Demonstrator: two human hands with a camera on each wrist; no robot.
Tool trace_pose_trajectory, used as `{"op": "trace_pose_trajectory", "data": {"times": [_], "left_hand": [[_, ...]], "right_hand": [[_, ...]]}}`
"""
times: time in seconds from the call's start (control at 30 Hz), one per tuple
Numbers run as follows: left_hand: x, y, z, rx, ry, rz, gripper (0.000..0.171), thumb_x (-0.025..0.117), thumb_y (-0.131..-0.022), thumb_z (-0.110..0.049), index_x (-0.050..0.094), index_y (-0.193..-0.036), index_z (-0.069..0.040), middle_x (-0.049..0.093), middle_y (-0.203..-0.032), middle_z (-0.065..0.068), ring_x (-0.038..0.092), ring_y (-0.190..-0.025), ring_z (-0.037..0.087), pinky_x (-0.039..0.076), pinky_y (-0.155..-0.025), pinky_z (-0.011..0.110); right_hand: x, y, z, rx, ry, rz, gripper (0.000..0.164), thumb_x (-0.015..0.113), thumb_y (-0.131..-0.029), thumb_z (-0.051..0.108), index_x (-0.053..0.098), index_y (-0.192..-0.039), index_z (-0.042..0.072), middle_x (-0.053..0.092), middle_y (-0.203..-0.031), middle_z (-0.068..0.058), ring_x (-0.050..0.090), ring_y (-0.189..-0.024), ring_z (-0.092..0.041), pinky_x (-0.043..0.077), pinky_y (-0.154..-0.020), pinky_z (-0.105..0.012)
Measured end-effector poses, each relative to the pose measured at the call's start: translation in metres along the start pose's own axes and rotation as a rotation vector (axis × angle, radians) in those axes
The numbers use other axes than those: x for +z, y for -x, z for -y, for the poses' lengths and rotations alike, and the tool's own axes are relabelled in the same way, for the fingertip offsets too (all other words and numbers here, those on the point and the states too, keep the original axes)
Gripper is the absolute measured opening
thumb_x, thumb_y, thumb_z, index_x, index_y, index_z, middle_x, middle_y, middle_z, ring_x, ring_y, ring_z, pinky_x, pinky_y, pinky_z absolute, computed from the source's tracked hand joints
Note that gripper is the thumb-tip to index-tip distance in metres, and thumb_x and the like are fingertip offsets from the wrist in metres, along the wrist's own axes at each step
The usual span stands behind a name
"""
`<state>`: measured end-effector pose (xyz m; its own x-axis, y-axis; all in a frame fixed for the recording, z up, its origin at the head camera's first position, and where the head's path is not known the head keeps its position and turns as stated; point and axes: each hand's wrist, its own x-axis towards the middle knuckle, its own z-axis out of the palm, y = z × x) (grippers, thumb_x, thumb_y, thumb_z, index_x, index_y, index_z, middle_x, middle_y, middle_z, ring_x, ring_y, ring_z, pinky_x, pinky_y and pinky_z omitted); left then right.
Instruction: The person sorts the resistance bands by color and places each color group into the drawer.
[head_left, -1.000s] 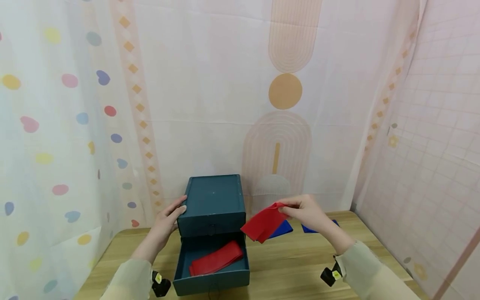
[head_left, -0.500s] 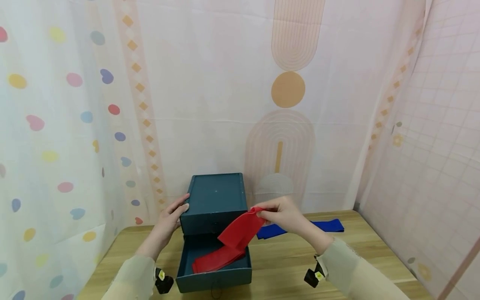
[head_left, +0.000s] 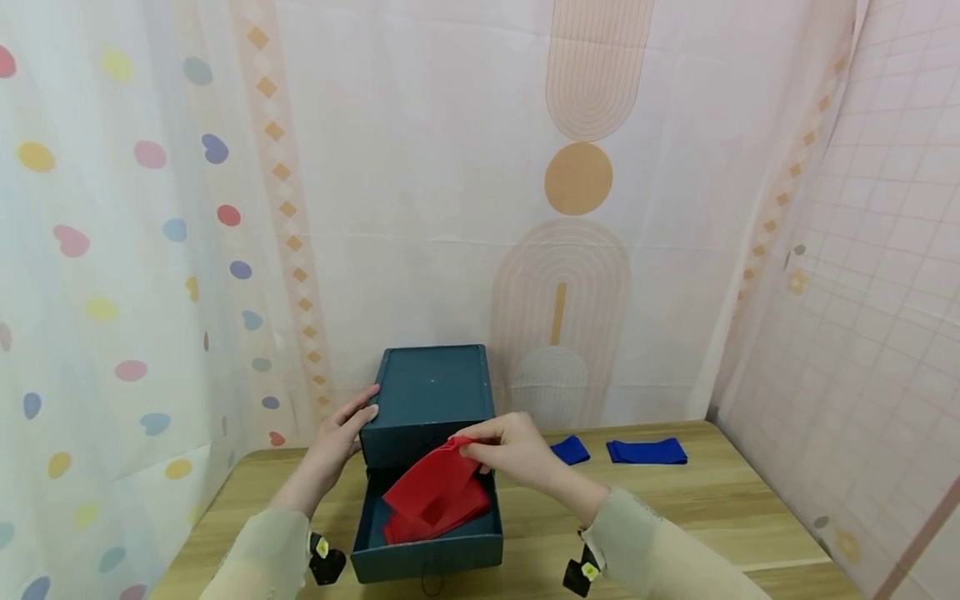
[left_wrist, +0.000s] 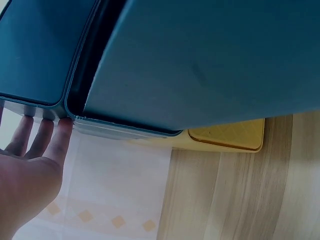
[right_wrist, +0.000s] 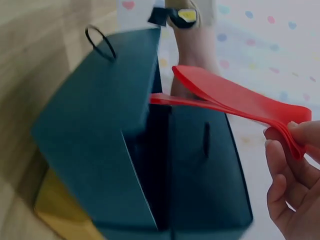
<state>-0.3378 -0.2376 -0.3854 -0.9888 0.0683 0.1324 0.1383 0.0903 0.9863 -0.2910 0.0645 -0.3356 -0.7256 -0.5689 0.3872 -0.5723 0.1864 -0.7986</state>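
Note:
A dark teal drawer unit (head_left: 435, 383) stands on the table with its lower teal drawer (head_left: 427, 562) pulled out. My left hand (head_left: 333, 442) rests against the unit's left side; in the left wrist view its straight fingers (left_wrist: 59, 140) touch the casing. Between thumb and fingers my right hand (head_left: 517, 454) pinches one end of a folded red band (head_left: 423, 483), whose loose end hangs down into the open drawer. Another red band (head_left: 476, 502) lies in that drawer, partly covered by the held one. The right wrist view shows the held band (right_wrist: 240, 97) folded in layers.
Two folded blue bands (head_left: 572, 450) (head_left: 647, 452) lie on the wooden table (head_left: 675, 517) right of the unit. A yellow drawer section (left_wrist: 230, 136) shows under the teal ones. Wire loop pulls (right_wrist: 100, 42) stick out of the drawer fronts. A patterned curtain (head_left: 420, 183) hangs behind.
My right hand has moved left and down with the red band, from beside the unit to over the open drawer. The blue bands are more exposed. My left hand stays against the unit.

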Motion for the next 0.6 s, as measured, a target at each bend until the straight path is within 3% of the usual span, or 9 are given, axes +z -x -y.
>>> {"op": "trace_pose_trajectory", "data": {"times": [0.07, 0.2, 0.37, 0.6], "left_hand": [[0.0, 0.0, 0.0, 0.001, -0.002, 0.0, 0.058, 0.05, -0.101, -0.037, 0.033, -0.153, -0.019, 0.015, -0.16, 0.013, 0.019, -0.144, 0.032, 0.023, -0.11, 0.059], [0.0, 0.0, 0.0, 0.001, -0.007, 0.002, 0.058, 0.051, -0.101, -0.038, 0.033, -0.153, -0.02, 0.014, -0.16, 0.012, 0.018, -0.144, 0.032, 0.022, -0.11, 0.06], [-0.001, 0.002, -0.001, -0.004, -0.005, -0.001, 0.057, 0.051, -0.101, -0.038, 0.033, -0.153, -0.02, 0.014, -0.16, 0.012, 0.017, -0.144, 0.033, 0.023, -0.11, 0.059], [0.0, 0.002, -0.001, -0.005, 0.0, 0.004, 0.057, 0.05, -0.102, -0.037, 0.032, -0.154, -0.021, 0.013, -0.16, 0.012, 0.016, -0.144, 0.033, 0.023, -0.11, 0.059]], "right_hand": [[0.01, -0.002, -0.001, 0.008, -0.026, 0.007, 0.021, 0.065, -0.092, 0.003, 0.073, -0.11, 0.001, 0.073, -0.093, -0.011, 0.067, -0.065, -0.028, 0.058, -0.062, -0.038], [0.029, -0.006, -0.016, 0.017, -0.08, -0.004, 0.019, 0.067, -0.091, 0.007, 0.075, -0.109, 0.006, 0.074, -0.09, -0.003, 0.068, -0.065, -0.013, 0.057, -0.06, -0.029], [0.048, -0.005, -0.025, 0.06, -0.131, -0.03, 0.019, 0.067, -0.091, 0.008, 0.076, -0.108, 0.006, 0.073, -0.083, -0.001, 0.068, -0.064, -0.015, 0.057, -0.06, -0.03], [0.057, 0.0, -0.044, 0.146, -0.053, -0.086, 0.019, 0.07, -0.089, 0.012, 0.077, -0.106, 0.01, 0.074, -0.087, 0.0, 0.065, -0.058, -0.015, 0.056, -0.054, -0.033]]}}
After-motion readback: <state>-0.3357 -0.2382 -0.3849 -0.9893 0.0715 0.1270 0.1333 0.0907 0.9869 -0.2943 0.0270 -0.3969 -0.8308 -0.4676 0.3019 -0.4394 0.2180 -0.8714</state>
